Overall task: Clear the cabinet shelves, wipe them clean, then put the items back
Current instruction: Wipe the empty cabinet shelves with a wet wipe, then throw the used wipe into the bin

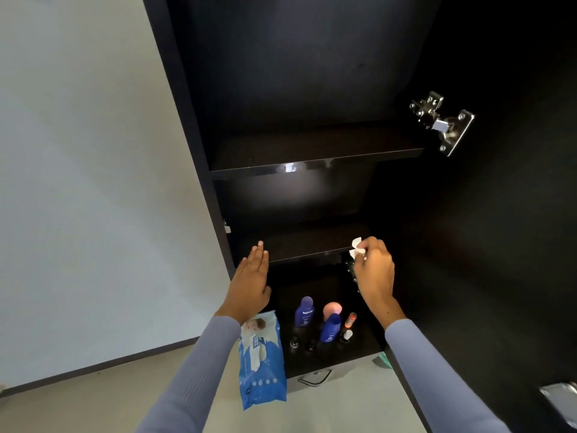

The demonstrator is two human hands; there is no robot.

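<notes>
R hand (373, 265) pinches a crumpled white wipe (357, 247) at the lower shelf (306, 245) edge, frame centre. L hand (253, 278) flat, fingers straight, holding nothing, above the blue wipes pack (262, 364).

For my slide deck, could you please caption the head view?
Right hand pinches a white wipe at a bare dark cabinet shelf; open left hand hovers; bottles below.

Upper shelf (312, 151) and middle shelf (299, 242) bare, open reach from the front. Bottom ledge (368, 342) crowded: bottles (327, 323) clustered mid-right, wipes pack (262, 360) overhanging left edge (door (484, 245) walls off the right).
</notes>
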